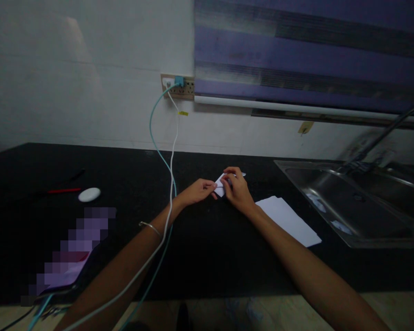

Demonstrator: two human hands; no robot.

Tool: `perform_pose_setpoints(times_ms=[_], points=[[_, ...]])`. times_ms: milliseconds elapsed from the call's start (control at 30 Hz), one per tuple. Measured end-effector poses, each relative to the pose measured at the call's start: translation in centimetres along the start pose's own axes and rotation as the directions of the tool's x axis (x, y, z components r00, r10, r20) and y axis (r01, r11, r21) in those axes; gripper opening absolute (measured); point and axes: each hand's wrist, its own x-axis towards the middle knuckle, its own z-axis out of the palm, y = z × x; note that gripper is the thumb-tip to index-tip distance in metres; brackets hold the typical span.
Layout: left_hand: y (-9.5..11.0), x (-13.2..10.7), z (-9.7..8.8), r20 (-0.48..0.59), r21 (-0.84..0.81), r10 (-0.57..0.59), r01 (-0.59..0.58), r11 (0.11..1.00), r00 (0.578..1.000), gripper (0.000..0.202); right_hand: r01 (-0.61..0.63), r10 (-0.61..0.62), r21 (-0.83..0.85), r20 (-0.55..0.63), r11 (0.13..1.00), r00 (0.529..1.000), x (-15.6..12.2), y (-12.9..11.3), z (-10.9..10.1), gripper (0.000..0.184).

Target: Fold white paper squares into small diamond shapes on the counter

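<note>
A small folded piece of white paper (220, 189) is held above the black countertop, between my two hands. My left hand (200, 190) pinches its left corner with thumb and fingers. From the right, my right hand (237, 187) grips the same paper, its curled fingers covering much of it. One pale tip of the paper sticks out past the right hand's knuckles. Close to my right forearm lies a stack of white paper sheets (290, 219), partly hidden by that arm.
A steel sink (331, 202) with a faucet (382, 131) is at the right. White and teal cables (172, 161) run from the wall socket (179, 86) across my left forearm. A white oval object (89, 194), a red pen (65, 190) and a blurred-out screen device (76, 271) lie left.
</note>
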Motion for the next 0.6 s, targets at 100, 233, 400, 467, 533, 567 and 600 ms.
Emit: perform_pose_setpoints(times_ms=[100, 233, 400, 467, 533, 567, 600], points=[[-0.1, 0.1, 0.1, -0.005, 0.014, -0.002, 0.002, 1.000, 1.000, 0.036, -0.014, 0.014, 0.017, -0.029, 1.000, 0.999, -0.1, 0.0, 0.1, 0.011], [0.1, 0.1, 0.2, -0.022, 0.020, -0.018, 0.019, 1.000, 1.000, 0.035, -0.044, 0.046, 0.041, -0.070, 0.998, 0.996, -0.2, 0.1, 0.3, 0.010], [0.3, 0.1, 0.4, -0.020, 0.015, -0.014, 0.014, 1.000, 1.000, 0.037, -0.044, 0.047, 0.043, -0.080, 0.998, 0.996, -0.2, 0.1, 0.3, 0.010], [0.6, 0.0, 0.4, -0.019, 0.032, -0.010, 0.011, 0.999, 1.000, 0.038, -0.045, 0.049, 0.043, -0.087, 0.998, 0.995, -0.2, 0.2, 0.3, 0.010], [0.9, 0.0, 0.4, -0.025, 0.050, -0.013, 0.014, 0.999, 1.000, 0.038, -0.048, 0.053, 0.048, -0.093, 0.998, 0.994, -0.2, 0.2, 0.3, 0.010], [1.1, 0.0, 0.5, -0.030, 0.058, -0.017, 0.019, 0.998, 0.999, 0.038, -0.048, 0.052, 0.049, -0.095, 0.998, 0.994, -0.2, 0.2, 0.3, 0.010], [1.2, 0.0, 0.5, -0.036, 0.065, -0.021, 0.023, 0.998, 0.999, 0.037, -0.048, 0.052, 0.049, -0.096, 0.998, 0.994, -0.2, 0.1, 0.4, 0.009]])
